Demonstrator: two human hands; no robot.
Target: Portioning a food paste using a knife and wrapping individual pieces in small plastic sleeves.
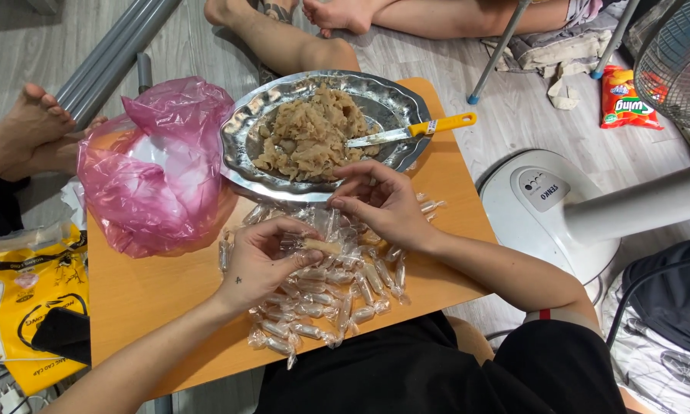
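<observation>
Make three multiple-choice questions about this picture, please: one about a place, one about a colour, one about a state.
1. Where does the knife lie?
A. In the metal tray, handle over the rim
B. Inside the pink bag
C. On the floor

2. What colour is the knife's handle?
A. Red
B. Yellow
C. Black

3. What is the state of the left hand?
A. It rests flat and empty on the table
B. It pinches a small pale candy piece above the wrapped candies
C. It grips the knife

Answers:
1 A: the blade rests beside the brown candy mass in the tray.
2 B: the handle is bright yellow.
3 B: its fingertips hold the piece, while the right hand hovers close by at the tray's edge.
</observation>
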